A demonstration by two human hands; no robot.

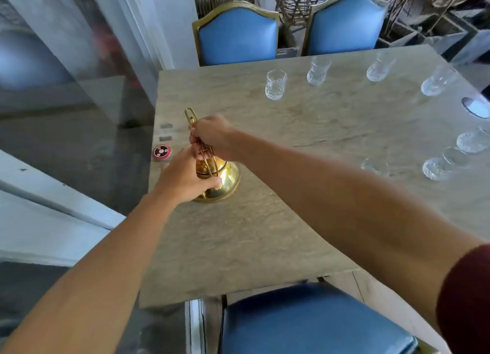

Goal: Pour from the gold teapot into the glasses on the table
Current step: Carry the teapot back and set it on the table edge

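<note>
Gripping the tall wire handle of the gold teapot (230,177), the right hand (213,139) is curling its fingers tight round it, while the left hand (183,178) is wrapping the pot's body, thumb pressing its side. The pot is sitting upright near the left edge of the table (265,234), well apart from 7 glasses (275,85).

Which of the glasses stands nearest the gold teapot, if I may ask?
The leftmost glass of the far row; every other glass stands farther right, away from the gold teapot.
</note>
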